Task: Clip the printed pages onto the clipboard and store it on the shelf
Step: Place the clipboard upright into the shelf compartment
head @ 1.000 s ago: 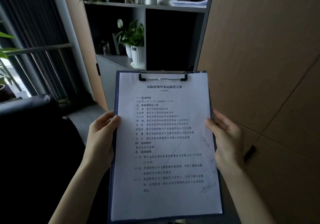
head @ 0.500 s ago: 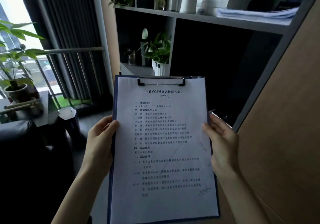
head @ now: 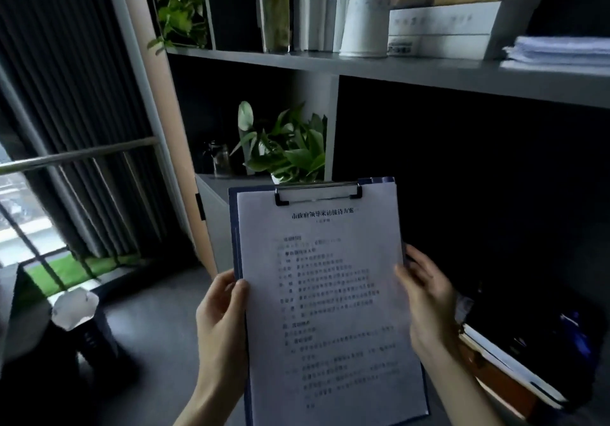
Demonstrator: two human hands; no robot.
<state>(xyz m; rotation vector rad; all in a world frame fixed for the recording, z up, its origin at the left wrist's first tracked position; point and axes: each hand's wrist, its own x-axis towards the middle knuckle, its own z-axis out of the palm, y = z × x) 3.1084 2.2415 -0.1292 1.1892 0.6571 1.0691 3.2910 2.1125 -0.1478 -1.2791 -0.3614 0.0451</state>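
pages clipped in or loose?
Clipped in: the metal clip sits shut over the top edge of the pages, which lie flat on the clipboard.

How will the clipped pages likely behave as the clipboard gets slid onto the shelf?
The printed pages are held only by the top clip, so the lower edge may flap or catch. The clipboard looks rigid and probably light; left hand and right hand hold its edges.

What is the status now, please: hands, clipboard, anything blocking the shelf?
Left hand and right hand grip the clipboard edges. Printed pages sit under the clip. Not shelved yet. Dark shelf bay ahead, books lying low inside.
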